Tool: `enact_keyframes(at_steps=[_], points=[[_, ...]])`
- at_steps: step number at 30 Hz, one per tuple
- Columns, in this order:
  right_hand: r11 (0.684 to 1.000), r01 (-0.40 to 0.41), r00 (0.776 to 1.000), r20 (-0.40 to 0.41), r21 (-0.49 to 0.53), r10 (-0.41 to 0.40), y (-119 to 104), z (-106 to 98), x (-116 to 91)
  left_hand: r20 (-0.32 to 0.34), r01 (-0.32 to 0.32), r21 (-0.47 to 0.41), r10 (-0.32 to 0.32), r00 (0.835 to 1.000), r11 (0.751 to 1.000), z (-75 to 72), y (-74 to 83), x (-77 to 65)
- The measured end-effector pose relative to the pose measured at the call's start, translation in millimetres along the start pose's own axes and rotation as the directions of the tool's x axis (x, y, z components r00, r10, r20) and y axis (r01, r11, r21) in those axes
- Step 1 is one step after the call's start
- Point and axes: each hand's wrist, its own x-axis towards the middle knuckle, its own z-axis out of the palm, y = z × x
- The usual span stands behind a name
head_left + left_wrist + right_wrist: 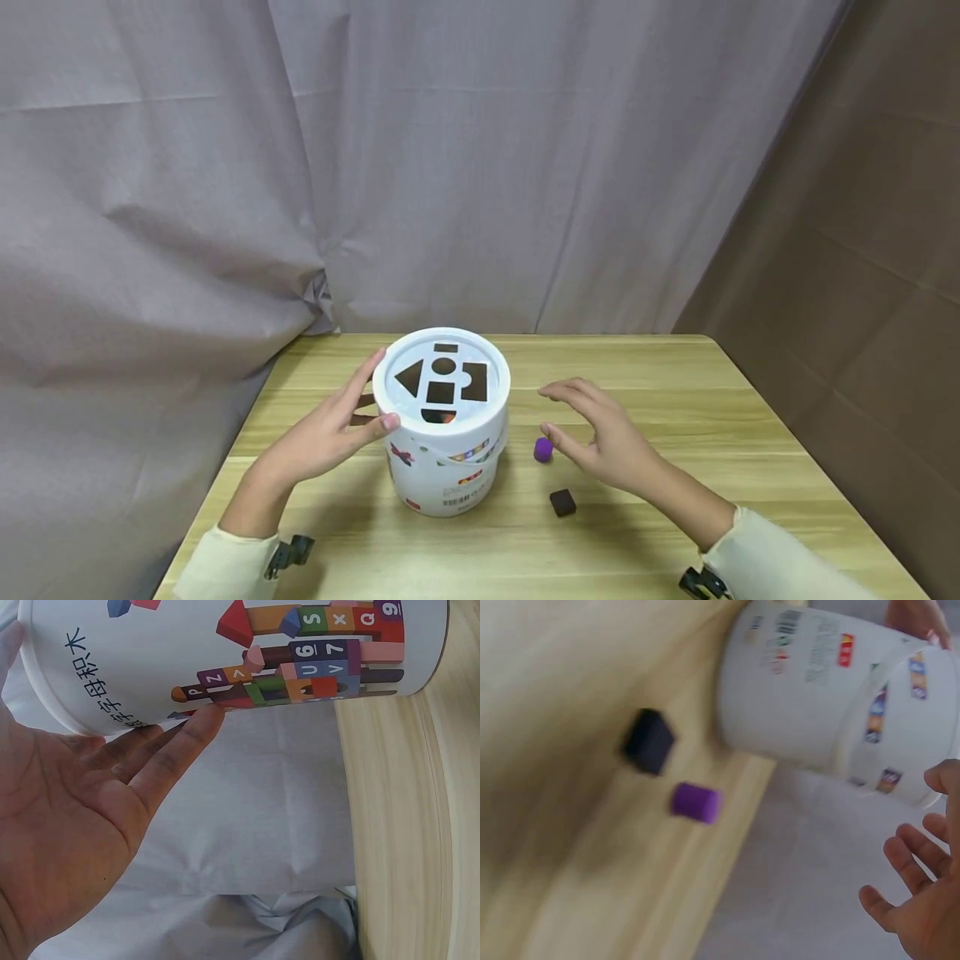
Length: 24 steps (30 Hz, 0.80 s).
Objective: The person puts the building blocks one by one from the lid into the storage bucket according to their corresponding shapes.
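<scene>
A white bucket [450, 479] printed with colourful letter blocks stands upright on the table. Its white lid [411, 410] has several cut-out holes, including a triangle, a circle and a square; something orange shows through the front hole. My left hand [318, 437] spans the bucket's left side, its thumb at the lid's rim and its extended fingers against the wall, as the left wrist view shows. To the right of the bucket, my right hand [611, 433] hovers with fingers spread, holding nothing. Close to its thumb stands a purple cylinder block [543, 450]; a black block [562, 502] lies nearer me.
The wooden table [675, 392] ends at a back edge just behind the bucket. Grey curtain [480, 167] hangs beyond it, and a brown cloth [862, 250] is on the right. The bucket's white handle [859, 705] hangs down along its side.
</scene>
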Motion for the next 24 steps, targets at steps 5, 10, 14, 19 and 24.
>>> enact_keyframes(at_steps=[5, 10, 14, 19, 24], points=[[0.999, -0.034, 0.998, 0.046, -0.041, 0.036, 19, -1, -32, 0.0, 0.009, 0.001, -0.009, 1.0, 1.0, -0.3, 0.1, 1.1], [0.997, -0.058, 0.992, 0.105, -0.058, 0.064, 30, 1, -59, 0.007, -0.001, -0.019, 0.001, 1.0, 1.0, 0.4, 1.6, 0.6], [0.998, -0.06, 0.98, 0.187, -0.019, 0.062, 33, 6, -76, 0.004, 0.002, -0.025, -0.002, 1.0, 1.0, 0.0, 3.0, -1.0], [0.997, -0.038, 0.95, 0.312, 0.068, 0.015, 35, 18, -92, 0.003, 0.0, -0.029, 0.0, 1.0, 1.0, -0.4, 1.6, -1.7], [0.995, -0.01, 0.924, 0.382, 0.102, -0.03, 37, 28, -100, 0.003, -0.011, -0.029, 0.011, 1.0, 1.0, 0.4, 0.3, -1.3]])
